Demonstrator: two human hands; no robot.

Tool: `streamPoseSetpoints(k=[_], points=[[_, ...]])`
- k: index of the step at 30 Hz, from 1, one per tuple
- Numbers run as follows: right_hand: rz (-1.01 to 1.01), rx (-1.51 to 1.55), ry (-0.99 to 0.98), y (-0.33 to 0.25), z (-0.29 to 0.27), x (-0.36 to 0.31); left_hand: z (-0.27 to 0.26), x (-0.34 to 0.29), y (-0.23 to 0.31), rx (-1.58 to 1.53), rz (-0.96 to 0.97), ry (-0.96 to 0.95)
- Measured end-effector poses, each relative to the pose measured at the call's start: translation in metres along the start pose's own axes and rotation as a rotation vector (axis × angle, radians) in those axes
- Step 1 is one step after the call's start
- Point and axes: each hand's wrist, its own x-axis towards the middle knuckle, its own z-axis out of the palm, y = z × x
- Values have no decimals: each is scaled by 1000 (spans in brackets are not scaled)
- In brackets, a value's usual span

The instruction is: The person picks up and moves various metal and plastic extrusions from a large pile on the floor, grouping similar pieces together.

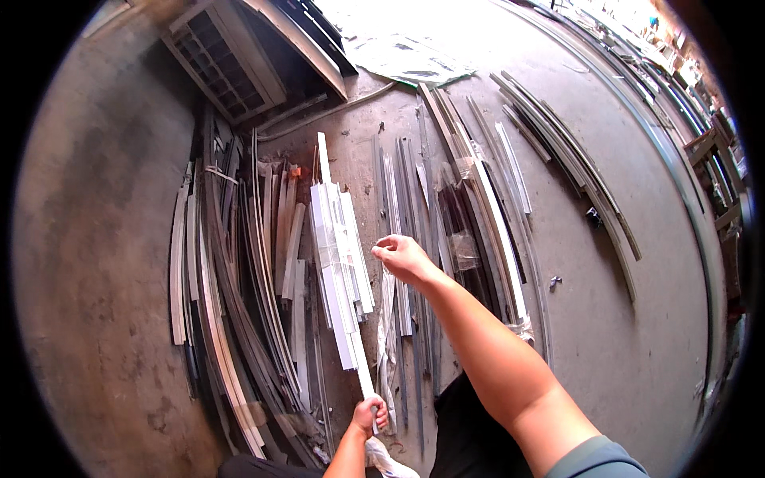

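My left hand is closed round the near end of a long white strip. That strip runs up into a bundle of white metal or plastic profiles of uneven lengths, with clear wrap showing round its middle. Just right of the bundle, my right hand is raised with its fingers curled and pressed together. Whatever its fingertips may hold is too small to make out. Below it, a crumpled whitish plastic sleeve lies along the floor beside thin grey profiles.
On the left are piled brown and grey lengths against a wall. A framed panel with a grid leans at the back left. Right of my arm lie taped long profiles and another bundle. Plastic sheeting lies on the far floor.
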Motion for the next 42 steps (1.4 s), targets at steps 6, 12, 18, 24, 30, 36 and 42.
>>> streamPoseSetpoints(k=[6, 12, 18, 24, 30, 36, 42], points=[[-1, 15, -10, -5, 1, -3, -11, 10, -15, 213, 95, 391], [-25, -43, 18, 6, -9, 0, 17, 22, -28, 1032, 538, 1147], [42, 6, 1, 2, -9, -1, 56, -1, -17, 1182, 417, 1123], [23, 44, -2, 30, -18, 16, 53, -8, -14, 1365, 461, 1030], [15, 22, 18, 32, -14, 19, 85, -2, -32, 1472, 446, 881], [81, 57, 36, 33, -33, 11, 84, 3, -33, 1400, 401, 841], [97, 77, 83, 39, -51, 9, 68, 19, -26, 1191, 322, 688]])
